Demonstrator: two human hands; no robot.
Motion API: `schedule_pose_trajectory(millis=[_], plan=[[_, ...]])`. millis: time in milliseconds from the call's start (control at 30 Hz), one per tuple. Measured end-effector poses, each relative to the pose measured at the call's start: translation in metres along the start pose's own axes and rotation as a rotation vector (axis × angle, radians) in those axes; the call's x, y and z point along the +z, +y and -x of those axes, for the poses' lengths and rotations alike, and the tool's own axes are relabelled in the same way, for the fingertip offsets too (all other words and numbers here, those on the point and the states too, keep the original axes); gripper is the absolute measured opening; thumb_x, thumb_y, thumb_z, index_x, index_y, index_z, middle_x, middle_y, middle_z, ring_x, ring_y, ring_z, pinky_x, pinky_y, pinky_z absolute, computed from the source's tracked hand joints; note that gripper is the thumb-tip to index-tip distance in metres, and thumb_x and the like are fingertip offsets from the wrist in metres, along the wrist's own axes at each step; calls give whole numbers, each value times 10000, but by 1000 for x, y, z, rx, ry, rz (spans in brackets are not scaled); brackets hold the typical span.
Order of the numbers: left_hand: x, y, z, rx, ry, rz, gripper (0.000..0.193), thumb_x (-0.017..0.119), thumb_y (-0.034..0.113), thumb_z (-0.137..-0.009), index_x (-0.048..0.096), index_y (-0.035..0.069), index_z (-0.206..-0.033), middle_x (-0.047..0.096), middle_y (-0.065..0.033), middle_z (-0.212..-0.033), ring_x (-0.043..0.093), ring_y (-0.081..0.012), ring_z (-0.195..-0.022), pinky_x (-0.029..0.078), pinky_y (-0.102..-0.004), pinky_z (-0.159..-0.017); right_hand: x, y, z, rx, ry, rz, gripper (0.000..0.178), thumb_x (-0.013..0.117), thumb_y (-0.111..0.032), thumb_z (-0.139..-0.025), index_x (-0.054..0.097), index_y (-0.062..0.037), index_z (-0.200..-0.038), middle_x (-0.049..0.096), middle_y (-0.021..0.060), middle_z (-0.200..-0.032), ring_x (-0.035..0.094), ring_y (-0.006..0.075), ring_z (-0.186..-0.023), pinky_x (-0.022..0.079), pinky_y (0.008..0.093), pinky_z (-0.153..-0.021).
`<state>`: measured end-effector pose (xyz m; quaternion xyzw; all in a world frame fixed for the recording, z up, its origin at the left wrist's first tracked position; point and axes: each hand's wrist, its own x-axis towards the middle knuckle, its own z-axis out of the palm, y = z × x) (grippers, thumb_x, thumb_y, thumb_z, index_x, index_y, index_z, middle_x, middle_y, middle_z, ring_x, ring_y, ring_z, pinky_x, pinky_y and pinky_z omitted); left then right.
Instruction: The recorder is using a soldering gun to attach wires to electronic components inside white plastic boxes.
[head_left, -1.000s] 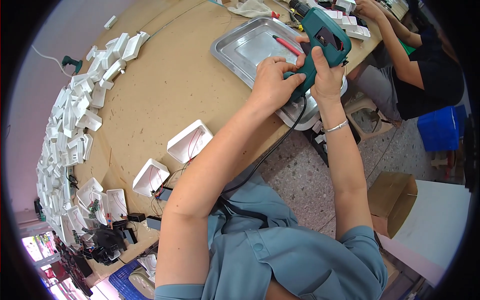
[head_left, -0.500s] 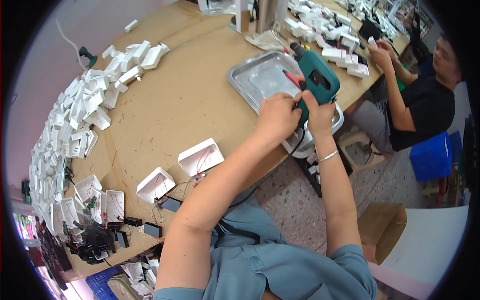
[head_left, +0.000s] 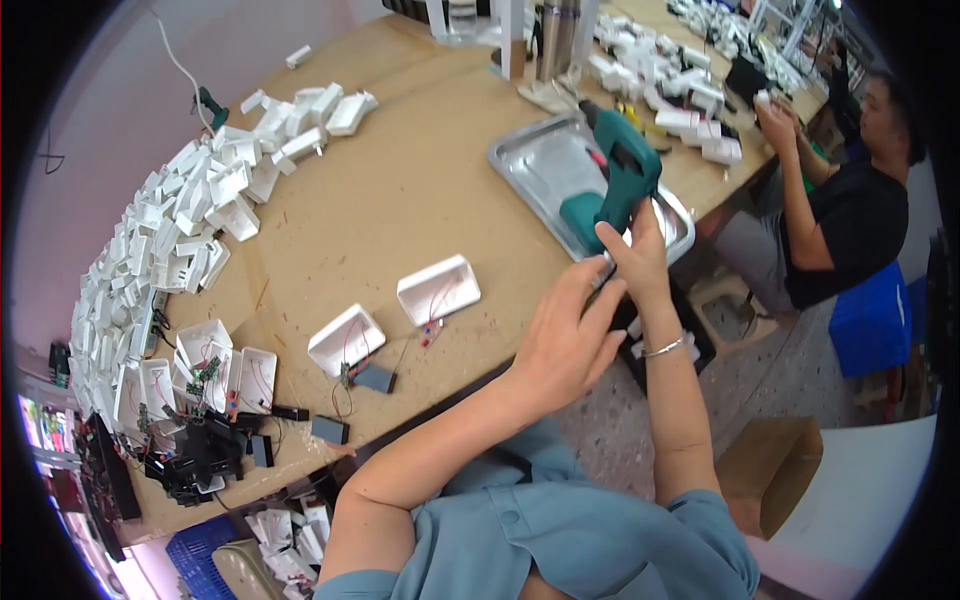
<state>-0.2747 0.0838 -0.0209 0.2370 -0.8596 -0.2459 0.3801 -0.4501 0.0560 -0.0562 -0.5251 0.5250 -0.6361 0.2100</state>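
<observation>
A green power drill (head_left: pixel 628 165) with a black chuck is tilted over the metal tray (head_left: pixel 530 165), its chuck toward the far side. My right hand (head_left: pixel 642 262) grips it low, the thumb at the handle and the fingers partly hidden behind it. The drill's wide green base lies over the tray's middle. Just below and left of it, my left hand (head_left: pixel 568 335) is open with fingers apart. Near its fingertips is a small shiny bit that I cannot make out. A red-tipped thing (head_left: pixel 597 158) shows in the tray behind the drill.
Two white plastic housings (head_left: pixel 438 290) with red wires lie near the front edge. A long heap of white housings (head_left: pixel 170 220) lines the left side, with black parts (head_left: pixel 190 465) before it. A co-worker (head_left: pixel 840 190) sits at right. A steel flask (head_left: pixel 558 38) stands far back.
My left hand has let go of the drill, dropped toward me and opened. The drill has turned in my right hand, showing its base. The view has shifted slightly left.
</observation>
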Motion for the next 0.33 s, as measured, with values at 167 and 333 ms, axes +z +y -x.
schedule_pose_trajectory(millis=[167, 333], plan=[[-26, -1, 78, 356, -226, 64, 390, 655, 63, -674, 557, -1, -1046, 501, -201, -1136, 533, -355, -996, 444, -419, -796, -34, -48, 93, 164, -67, 36, 627, 600, -42, -794, 295, 34, -1336, 411, 192, -1314, 409, 264, -1217, 328, 378, -996], [-15, -47, 194, -139, -557, -88, 397, 670, 168, -693, 566, 51, -1058, 469, -177, -1208, 473, -343, -1088, 389, -438, -874, -118, 49, 267, 940, 489, -799, 648, 584, -192, -841, 248, -47, -1376, 484, 216, -1243, 476, 347, -1150, 384, 456, -964]])
